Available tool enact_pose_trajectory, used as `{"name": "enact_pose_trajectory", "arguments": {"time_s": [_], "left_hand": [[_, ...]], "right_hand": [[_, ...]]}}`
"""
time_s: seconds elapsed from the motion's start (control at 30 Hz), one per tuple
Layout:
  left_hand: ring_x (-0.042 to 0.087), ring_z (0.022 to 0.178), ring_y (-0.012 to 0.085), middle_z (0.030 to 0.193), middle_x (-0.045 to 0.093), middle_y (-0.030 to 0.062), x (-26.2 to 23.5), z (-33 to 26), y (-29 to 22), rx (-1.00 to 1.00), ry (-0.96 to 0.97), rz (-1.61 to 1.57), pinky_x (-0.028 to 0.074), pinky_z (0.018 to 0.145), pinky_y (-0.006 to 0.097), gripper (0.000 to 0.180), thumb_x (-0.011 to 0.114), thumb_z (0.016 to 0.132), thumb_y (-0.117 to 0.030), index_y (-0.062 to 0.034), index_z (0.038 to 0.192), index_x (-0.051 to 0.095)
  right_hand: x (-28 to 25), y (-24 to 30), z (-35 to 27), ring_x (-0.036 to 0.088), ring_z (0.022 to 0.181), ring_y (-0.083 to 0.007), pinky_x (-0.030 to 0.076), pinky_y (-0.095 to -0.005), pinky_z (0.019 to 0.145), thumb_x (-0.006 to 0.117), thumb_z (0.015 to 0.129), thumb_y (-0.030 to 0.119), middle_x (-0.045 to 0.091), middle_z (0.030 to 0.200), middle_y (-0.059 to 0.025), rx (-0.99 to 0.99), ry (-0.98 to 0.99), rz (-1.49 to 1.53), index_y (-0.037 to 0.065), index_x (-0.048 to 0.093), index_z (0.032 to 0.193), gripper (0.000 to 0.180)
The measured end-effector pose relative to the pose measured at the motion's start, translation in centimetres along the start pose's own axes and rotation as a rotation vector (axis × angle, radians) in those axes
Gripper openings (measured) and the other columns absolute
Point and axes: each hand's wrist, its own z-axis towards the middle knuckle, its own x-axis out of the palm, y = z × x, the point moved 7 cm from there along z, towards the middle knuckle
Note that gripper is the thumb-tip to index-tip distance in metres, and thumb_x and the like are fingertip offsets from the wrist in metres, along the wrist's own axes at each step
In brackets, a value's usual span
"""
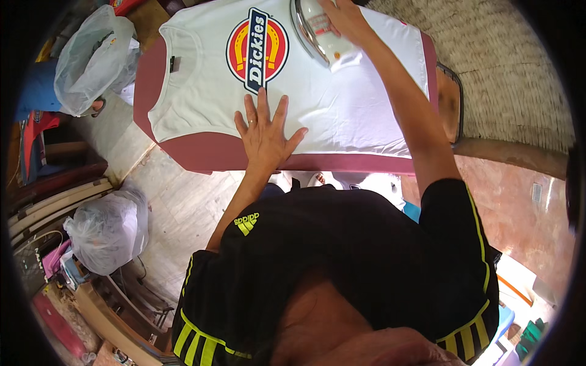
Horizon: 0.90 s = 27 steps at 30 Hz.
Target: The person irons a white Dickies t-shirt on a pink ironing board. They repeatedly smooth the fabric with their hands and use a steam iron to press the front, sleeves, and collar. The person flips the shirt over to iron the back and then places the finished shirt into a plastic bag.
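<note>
A white sleeveless shirt (pixel 351 119) with a round red, yellow and dark blue print (pixel 257 50) is spread over a maroon-covered ironing board (pixel 204 151), its neck to the left. Flat on the cloth just below the print lies my left hand (pixel 264 135), fingers spread, a ring on one finger. My right hand (pixel 348 24) is closed around the top of a white iron (pixel 323 36) with a shiny metal edge. The iron rests on the shirt to the right of the print. Its handle is partly hidden under my fingers.
Left of the board hangs a clear plastic bag (pixel 85 67). A stuffed translucent bag (pixel 113 229) sits lower left, beside stacked boards and furniture. A dark metal frame (pixel 455 100) juts out at the board's right end, near a woven mat surface (pixel 506 67).
</note>
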Motion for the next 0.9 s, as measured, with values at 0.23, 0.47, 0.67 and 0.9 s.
{"name": "enact_pose_trajectory", "arguments": {"time_s": [0.23, 0.47, 0.67, 0.9], "left_hand": [[0.017, 0.146, 0.052, 0.162, 0.02, 0.0233, 0.4, 0.0, 0.1, 0.003, 0.037, -0.06, 0.015, 0.109, 0.072, 0.082, 0.068, 0.082, -0.063, -0.0204, 0.149, 0.045], [0.01, 0.15, 0.0504, 0.164, 0.016, 0.0227, -0.6, 1.1, -0.1, -0.058, 0.184, -0.085, 0.012, 0.112, 0.07, 0.084, 0.075, 0.08, -0.054, -0.0199, 0.15, 0.043], [0.01, 0.151, 0.0479, 0.166, 0.014, 0.0187, -0.1, 0.4, -0.2, -0.062, 0.133, -0.08, 0.009, 0.113, 0.069, 0.087, 0.076, 0.077, -0.056, -0.0207, 0.15, 0.044], [0.024, 0.146, 0.0498, 0.162, 0.026, 0.0197, 0.0, 0.5, -0.7, 0.004, -0.003, 0.051, 0.018, 0.111, 0.068, 0.083, 0.067, 0.079, -0.066, -0.021, 0.146, 0.051]], "right_hand": [[-0.9, 0.0, -10.0, 0.069, 0.084, -0.0328, 0.052, -0.0442, 0.077, 0.055, 0.099, 0.046, 0.069, 0.092, -0.0229, 0.223, 0.195, -0.004, -0.001, 0.057, 0.111, 0.049], [-4.5, 1.4, -23.3, 0.065, 0.066, -0.03, 0.049, -0.0414, 0.063, 0.053, 0.103, 0.024, 0.061, 0.073, -0.0225, 0.143, 0.03, -0.019, -0.001, 0.052, 0.104, 0.025], [-10.6, -7.6, -13.6, 0.062, 0.071, -0.0328, 0.048, -0.0431, 0.063, 0.055, 0.099, 0.027, 0.061, 0.081, -0.0217, 0.286, -0.185, -0.152, 0.001, 0.057, 0.102, 0.026], [-14.4, -15.4, 2.2, 0.064, 0.058, -0.0268, 0.05, -0.042, 0.055, 0.049, 0.104, 0.039, 0.065, 0.078, -0.0184, 0.384, 0.05, -0.217, -0.009, 0.056, 0.113, 0.049]]}}
